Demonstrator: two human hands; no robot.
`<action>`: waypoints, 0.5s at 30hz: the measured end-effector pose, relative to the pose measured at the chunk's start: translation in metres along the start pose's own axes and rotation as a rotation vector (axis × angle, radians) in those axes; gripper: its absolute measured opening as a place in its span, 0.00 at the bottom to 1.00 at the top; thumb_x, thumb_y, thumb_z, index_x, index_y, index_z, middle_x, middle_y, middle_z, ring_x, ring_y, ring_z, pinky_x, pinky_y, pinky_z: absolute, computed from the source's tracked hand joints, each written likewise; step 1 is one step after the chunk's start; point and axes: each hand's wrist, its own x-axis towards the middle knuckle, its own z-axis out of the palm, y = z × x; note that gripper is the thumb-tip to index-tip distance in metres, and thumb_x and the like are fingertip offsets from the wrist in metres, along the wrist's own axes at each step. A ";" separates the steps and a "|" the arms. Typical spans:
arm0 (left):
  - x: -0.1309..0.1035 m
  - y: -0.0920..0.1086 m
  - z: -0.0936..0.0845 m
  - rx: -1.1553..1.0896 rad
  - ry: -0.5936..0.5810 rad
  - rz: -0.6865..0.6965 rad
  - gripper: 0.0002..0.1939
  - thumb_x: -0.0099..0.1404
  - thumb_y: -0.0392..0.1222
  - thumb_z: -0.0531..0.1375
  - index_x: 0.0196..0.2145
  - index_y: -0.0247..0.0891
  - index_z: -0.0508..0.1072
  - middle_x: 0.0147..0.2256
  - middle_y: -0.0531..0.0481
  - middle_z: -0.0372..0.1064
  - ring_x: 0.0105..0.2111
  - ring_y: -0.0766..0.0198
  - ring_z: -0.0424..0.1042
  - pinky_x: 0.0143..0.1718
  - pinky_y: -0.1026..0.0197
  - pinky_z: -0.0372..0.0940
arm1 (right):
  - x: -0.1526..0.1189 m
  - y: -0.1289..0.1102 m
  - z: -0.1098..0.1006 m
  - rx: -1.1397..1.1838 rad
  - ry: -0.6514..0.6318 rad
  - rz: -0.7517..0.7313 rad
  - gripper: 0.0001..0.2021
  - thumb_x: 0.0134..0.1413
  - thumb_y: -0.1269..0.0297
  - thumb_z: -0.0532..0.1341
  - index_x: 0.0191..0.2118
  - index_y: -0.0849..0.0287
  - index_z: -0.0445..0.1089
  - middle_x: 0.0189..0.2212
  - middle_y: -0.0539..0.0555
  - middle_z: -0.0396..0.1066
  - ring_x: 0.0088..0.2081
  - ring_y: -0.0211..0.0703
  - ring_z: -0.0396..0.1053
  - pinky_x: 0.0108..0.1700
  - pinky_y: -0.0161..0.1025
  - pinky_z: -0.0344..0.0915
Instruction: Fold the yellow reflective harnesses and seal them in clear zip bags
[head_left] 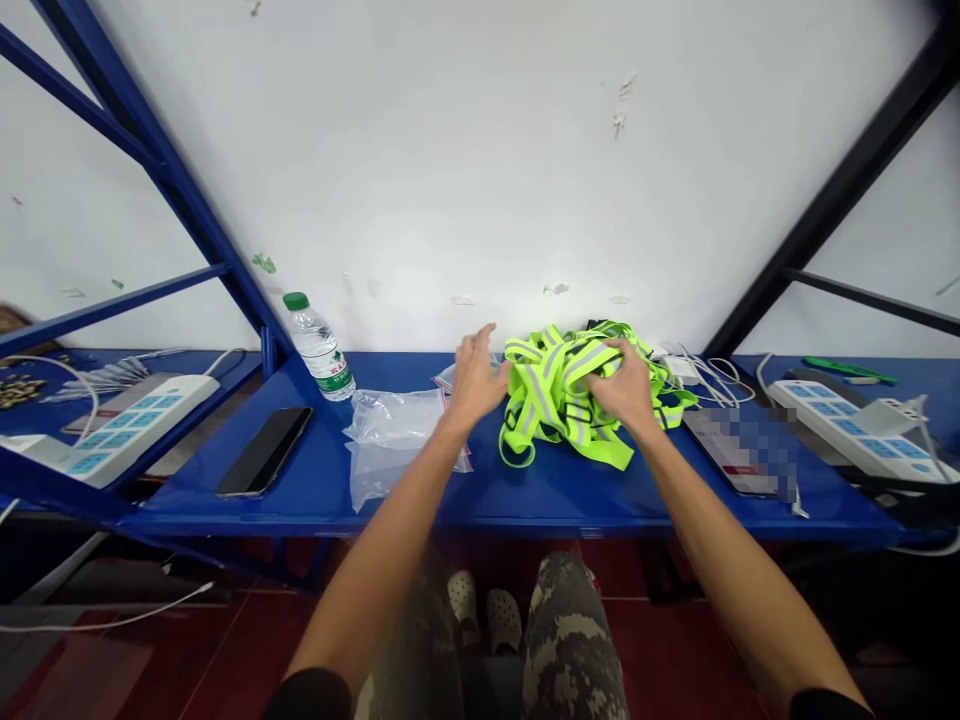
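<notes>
No text readable; characters on the label (333, 372) of the bottle (311, 333) are too small.

Both sleeves (311, 694) are black and short, and the left hand (478, 378) and right hand (628, 387) are bare. The trousers (574, 640) have blotchy army spots in dark green-grey and pale tan. The shoes (503, 617) are cream clogs with round toes and little holes on top

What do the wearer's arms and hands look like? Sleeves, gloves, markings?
Left hand and right hand are ungloved; no watch or cable shows on either. Left forearm and right forearm are uncovered, with no clear markings. Left sleeve and right sleeve are black, mostly out of frame.
</notes>
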 end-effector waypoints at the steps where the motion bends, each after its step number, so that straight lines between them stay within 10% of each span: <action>1: 0.001 -0.013 -0.006 0.156 -0.004 0.011 0.38 0.56 0.37 0.64 0.63 0.39 0.58 0.58 0.36 0.59 0.60 0.44 0.57 0.59 0.43 0.55 | 0.009 -0.001 -0.003 0.016 0.092 -0.006 0.26 0.41 0.64 0.63 0.50 0.62 0.64 0.42 0.60 0.70 0.42 0.54 0.69 0.47 0.51 0.67; 6: 0.015 -0.054 -0.009 0.401 -0.165 -0.001 0.28 0.59 0.33 0.60 0.58 0.36 0.64 0.52 0.35 0.66 0.55 0.47 0.64 0.56 0.47 0.58 | 0.048 -0.025 -0.005 0.012 0.382 -0.162 0.24 0.57 0.65 0.51 0.60 0.60 0.56 0.54 0.66 0.60 0.58 0.61 0.59 0.56 0.62 0.59; 12: 0.015 -0.038 -0.035 -0.077 0.255 -0.043 0.21 0.66 0.35 0.54 0.57 0.39 0.65 0.42 0.45 0.72 0.39 0.60 0.74 0.48 0.57 0.66 | 0.023 -0.014 0.035 -0.523 -0.343 -0.315 0.33 0.50 0.60 0.64 0.62 0.60 0.57 0.61 0.70 0.56 0.64 0.74 0.47 0.57 0.74 0.49; 15: -0.006 -0.032 -0.055 -0.520 0.428 -0.252 0.23 0.63 0.38 0.58 0.57 0.39 0.63 0.38 0.47 0.74 0.33 0.63 0.76 0.39 0.61 0.70 | -0.005 -0.016 0.053 -0.551 -0.475 -0.280 0.36 0.49 0.57 0.66 0.63 0.59 0.57 0.66 0.70 0.49 0.67 0.74 0.39 0.58 0.78 0.39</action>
